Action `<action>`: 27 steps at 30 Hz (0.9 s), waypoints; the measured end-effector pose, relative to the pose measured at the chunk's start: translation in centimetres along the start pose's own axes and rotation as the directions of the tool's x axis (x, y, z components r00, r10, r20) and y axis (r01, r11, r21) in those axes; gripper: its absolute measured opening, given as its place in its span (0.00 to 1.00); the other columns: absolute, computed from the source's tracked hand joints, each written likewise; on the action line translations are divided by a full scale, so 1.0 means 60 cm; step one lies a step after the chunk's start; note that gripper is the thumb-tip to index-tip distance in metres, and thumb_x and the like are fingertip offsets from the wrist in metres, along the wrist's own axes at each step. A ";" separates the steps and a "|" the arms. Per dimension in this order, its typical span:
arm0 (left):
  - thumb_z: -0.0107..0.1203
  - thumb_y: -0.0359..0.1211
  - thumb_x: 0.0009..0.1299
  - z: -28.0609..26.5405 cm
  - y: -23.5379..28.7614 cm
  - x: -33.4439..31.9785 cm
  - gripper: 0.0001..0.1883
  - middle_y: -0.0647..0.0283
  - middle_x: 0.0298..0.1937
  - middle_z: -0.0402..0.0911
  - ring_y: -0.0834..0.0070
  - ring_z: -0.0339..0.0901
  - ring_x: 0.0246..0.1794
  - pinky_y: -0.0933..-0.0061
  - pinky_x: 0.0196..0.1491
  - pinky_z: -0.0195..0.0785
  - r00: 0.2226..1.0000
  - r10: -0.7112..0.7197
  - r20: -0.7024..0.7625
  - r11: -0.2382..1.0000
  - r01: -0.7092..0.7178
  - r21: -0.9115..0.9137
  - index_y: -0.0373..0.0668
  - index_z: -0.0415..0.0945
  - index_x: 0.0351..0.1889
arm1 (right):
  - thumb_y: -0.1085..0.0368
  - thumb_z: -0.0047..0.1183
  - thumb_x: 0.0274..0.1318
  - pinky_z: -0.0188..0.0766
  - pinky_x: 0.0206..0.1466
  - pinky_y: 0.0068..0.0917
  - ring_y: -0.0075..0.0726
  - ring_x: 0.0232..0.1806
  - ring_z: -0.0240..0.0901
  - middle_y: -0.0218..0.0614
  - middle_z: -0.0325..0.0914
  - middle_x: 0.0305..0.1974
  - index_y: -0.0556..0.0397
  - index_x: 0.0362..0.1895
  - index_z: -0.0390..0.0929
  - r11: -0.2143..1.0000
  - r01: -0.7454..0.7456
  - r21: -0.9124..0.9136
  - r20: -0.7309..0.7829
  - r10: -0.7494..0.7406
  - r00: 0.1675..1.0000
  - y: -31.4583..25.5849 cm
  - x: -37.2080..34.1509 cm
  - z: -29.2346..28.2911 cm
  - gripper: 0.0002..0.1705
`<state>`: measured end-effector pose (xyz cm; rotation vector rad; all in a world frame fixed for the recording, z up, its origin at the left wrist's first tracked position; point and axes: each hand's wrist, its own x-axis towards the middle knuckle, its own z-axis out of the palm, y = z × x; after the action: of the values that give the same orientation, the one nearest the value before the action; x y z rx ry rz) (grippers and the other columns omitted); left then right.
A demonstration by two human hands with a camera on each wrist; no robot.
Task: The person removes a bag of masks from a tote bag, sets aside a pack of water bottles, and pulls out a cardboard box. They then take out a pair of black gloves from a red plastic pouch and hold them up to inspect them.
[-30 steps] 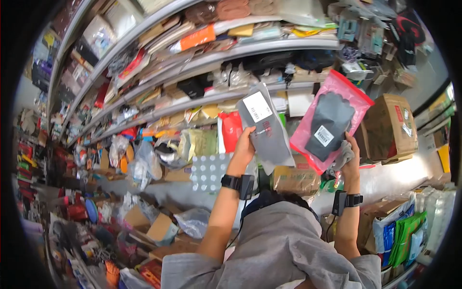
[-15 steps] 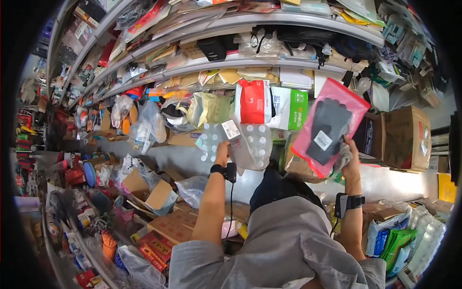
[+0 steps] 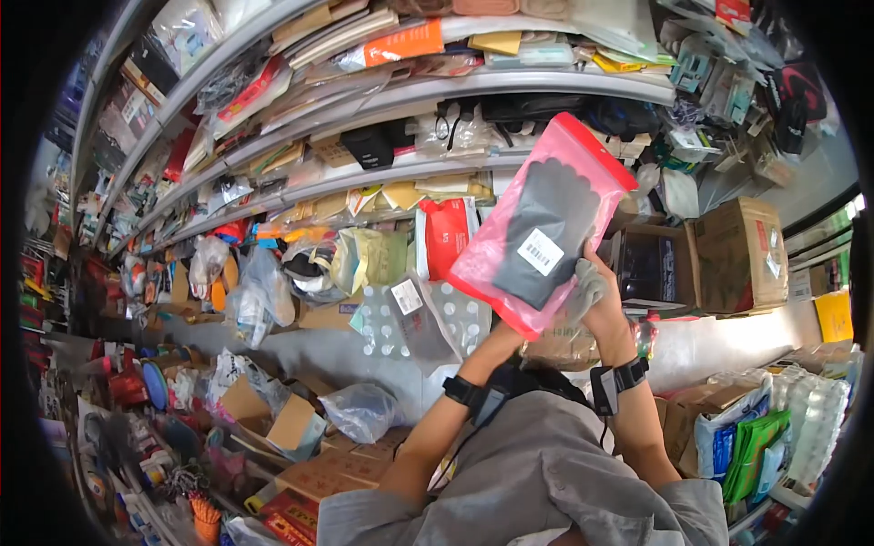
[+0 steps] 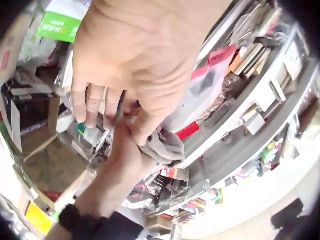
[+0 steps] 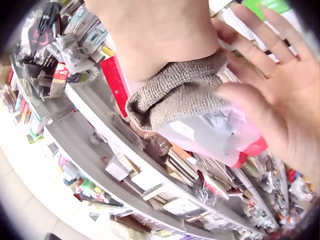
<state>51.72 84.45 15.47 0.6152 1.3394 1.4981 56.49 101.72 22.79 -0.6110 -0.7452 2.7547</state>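
My right hand (image 3: 604,296) holds a pink-edged plastic bag (image 3: 478,264) by its lower right side. Dark gloves (image 3: 551,214) with a white barcode label show through the bag. A bunched grey knitted piece (image 5: 185,95), rolled like a cuff, is held in the same hand. Close to it, my left hand (image 5: 282,95) has its fingers extended and apart, the thumb near the knit; in the head view the bag covers most of this hand. A flat grey packet (image 3: 421,326) with a white label lies on a clear sheet of round cups (image 3: 378,332).
Packed shelves (image 3: 382,105) curve across the far side. Behind the bag stands a red-and-white package (image 3: 444,232). Cardboard boxes (image 3: 736,255) are at the right. Crumpled clear plastic (image 3: 362,411) and boxes lie at the lower left, green packets (image 3: 756,450) at the lower right.
My left hand lowered the grey packet onto the clear sheet, let go and came over to the bag. The right hand brought the bag leftward, in front of my body.
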 end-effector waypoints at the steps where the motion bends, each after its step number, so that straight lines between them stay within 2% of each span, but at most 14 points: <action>1: 0.51 0.36 0.74 0.022 0.012 0.008 0.32 0.59 0.72 0.58 0.71 0.60 0.69 0.63 0.66 0.59 0.993 0.081 0.090 0.972 -0.059 -0.227 0.38 0.51 0.73 | 0.55 0.48 0.67 0.62 0.27 0.18 0.17 0.23 0.66 0.21 0.70 0.22 0.42 0.32 0.73 0.993 -0.029 0.114 0.103 0.017 0.995 -0.003 0.004 0.000 0.11; 5: 0.49 0.35 0.75 0.075 0.078 0.007 0.32 0.62 0.72 0.58 0.68 0.60 0.70 0.59 0.69 0.55 0.995 0.090 0.052 0.867 -0.052 -0.496 0.42 0.48 0.74 | 0.53 0.48 0.68 0.62 0.22 0.18 0.17 0.21 0.66 0.23 0.71 0.23 0.44 0.34 0.72 0.982 0.165 -0.094 -0.117 -0.175 0.978 -0.024 -0.017 0.066 0.12; 7: 0.49 0.35 0.75 0.081 0.071 0.020 0.28 0.63 0.69 0.63 0.69 0.63 0.68 0.59 0.70 0.53 0.995 0.102 -0.021 0.743 -0.090 -0.663 0.42 0.55 0.71 | 0.53 0.48 0.68 0.61 0.21 0.18 0.17 0.20 0.65 0.23 0.71 0.22 0.44 0.34 0.72 0.971 0.215 -0.102 -0.070 -0.223 0.972 -0.020 -0.014 0.052 0.12; 12: 0.47 0.32 0.75 0.098 0.068 0.041 0.21 0.64 0.61 0.70 0.71 0.67 0.62 0.61 0.67 0.58 0.992 0.009 -0.125 0.747 -0.090 -0.658 0.41 0.61 0.65 | 0.53 0.48 0.68 0.58 0.17 0.18 0.15 0.16 0.62 0.22 0.69 0.20 0.44 0.30 0.71 0.930 0.257 -0.262 -0.138 -0.300 0.944 -0.012 -0.013 0.044 0.14; 13: 0.47 0.31 0.74 0.098 0.068 0.043 0.20 0.65 0.58 0.72 0.72 0.69 0.60 0.62 0.65 0.60 0.987 0.000 -0.160 0.734 -0.109 -0.670 0.41 0.63 0.64 | 0.54 0.49 0.68 0.62 0.22 0.18 0.16 0.21 0.66 0.23 0.73 0.24 0.45 0.32 0.75 0.953 0.251 -0.168 -0.039 -0.261 0.965 -0.018 -0.015 0.033 0.13; 14: 0.47 0.31 0.74 0.097 0.066 0.040 0.20 0.65 0.58 0.72 0.72 0.69 0.60 0.62 0.65 0.60 0.988 0.003 -0.153 0.739 -0.106 -0.666 0.41 0.63 0.64 | 0.54 0.49 0.67 0.64 0.27 0.18 0.17 0.25 0.68 0.23 0.75 0.28 0.46 0.35 0.77 0.936 0.308 -0.168 -0.116 -0.329 0.937 -0.021 -0.010 0.030 0.12; 15: 0.49 0.31 0.73 0.091 0.069 0.028 0.19 0.66 0.57 0.72 0.74 0.70 0.59 0.64 0.63 0.62 0.990 -0.056 -0.128 0.794 -0.034 -0.607 0.42 0.65 0.62 | 0.54 0.50 0.67 0.66 0.32 0.18 0.18 0.29 0.70 0.24 0.77 0.31 0.47 0.38 0.78 0.916 0.363 -0.172 -0.193 -0.393 0.899 -0.029 -0.009 0.036 0.12; 17: 0.51 0.32 0.72 0.083 0.080 -0.003 0.19 0.67 0.56 0.72 0.76 0.70 0.57 0.65 0.60 0.64 0.988 -0.113 -0.104 0.843 0.040 -0.537 0.43 0.67 0.60 | 0.55 0.48 0.68 0.66 0.48 0.22 0.19 0.43 0.71 0.25 0.78 0.41 0.51 0.45 0.78 0.862 0.502 -0.073 -0.123 -0.508 0.853 -0.060 -0.011 0.017 0.14; 19: 0.53 0.34 0.69 0.072 0.104 -0.041 0.16 0.66 0.54 0.73 0.75 0.71 0.54 0.68 0.58 0.64 0.919 -0.160 -0.361 0.942 0.033 -0.335 0.42 0.69 0.53 | 0.58 0.47 0.69 0.66 0.50 0.22 0.21 0.45 0.72 0.28 0.79 0.44 0.53 0.48 0.77 0.818 0.564 -0.115 -0.102 -0.575 0.812 -0.096 -0.012 -0.018 0.14; 21: 0.56 0.32 0.64 -0.007 0.073 -0.029 0.16 0.62 0.53 0.72 0.73 0.70 0.53 0.70 0.56 0.64 0.883 0.135 -0.450 0.991 -0.113 0.077 0.42 0.67 0.48 | 0.59 0.47 0.69 0.66 0.50 0.22 0.21 0.44 0.72 0.28 0.79 0.44 0.55 0.50 0.77 0.826 0.520 -0.217 -0.137 -0.553 0.822 -0.111 -0.026 -0.035 0.15; 23: 0.56 0.27 0.62 -0.012 0.136 -0.009 0.15 0.60 0.51 0.73 0.74 0.70 0.51 0.72 0.55 0.64 0.722 0.358 -0.591 0.927 -0.199 0.319 0.42 0.66 0.45 | 0.59 0.48 0.67 0.67 0.50 0.23 0.22 0.44 0.72 0.31 0.79 0.44 0.60 0.53 0.76 0.785 0.471 -0.404 -0.058 -0.535 0.843 -0.091 -0.020 -0.062 0.19; 24: 0.55 0.23 0.61 0.006 0.179 -0.001 0.19 0.57 0.52 0.74 0.71 0.71 0.54 0.70 0.58 0.63 0.636 0.493 -0.594 0.865 -0.282 0.416 0.39 0.67 0.50 | 0.57 0.49 0.66 0.67 0.51 0.23 0.23 0.44 0.71 0.32 0.78 0.43 0.61 0.53 0.75 0.787 0.366 -0.497 -0.138 -0.487 0.862 -0.077 -0.036 -0.037 0.21; 25: 0.55 0.23 0.61 0.013 0.200 0.015 0.19 0.57 0.52 0.74 0.71 0.71 0.54 0.70 0.58 0.63 0.638 0.494 -0.591 0.864 -0.283 0.416 0.39 0.67 0.50 | 0.56 0.49 0.66 0.66 0.51 0.23 0.23 0.44 0.70 0.31 0.78 0.43 0.61 0.55 0.74 0.732 0.360 -0.578 -0.056 -0.476 0.878 -0.052 -0.026 -0.054 0.22; 27: 0.51 0.22 0.62 0.027 0.219 0.043 0.23 0.53 0.57 0.74 0.63 0.71 0.59 0.68 0.62 0.62 0.538 0.715 -0.447 0.660 -0.310 0.684 0.39 0.68 0.58 | 0.57 0.49 0.67 0.65 0.53 0.22 0.23 0.46 0.69 0.30 0.77 0.45 0.60 0.56 0.74 0.708 0.296 -0.641 -0.046 -0.420 0.906 -0.010 -0.027 -0.046 0.22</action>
<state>47.73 88.87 27.60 0.9395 2.3887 1.9816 59.23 102.91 21.44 -0.7305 -1.5631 2.0181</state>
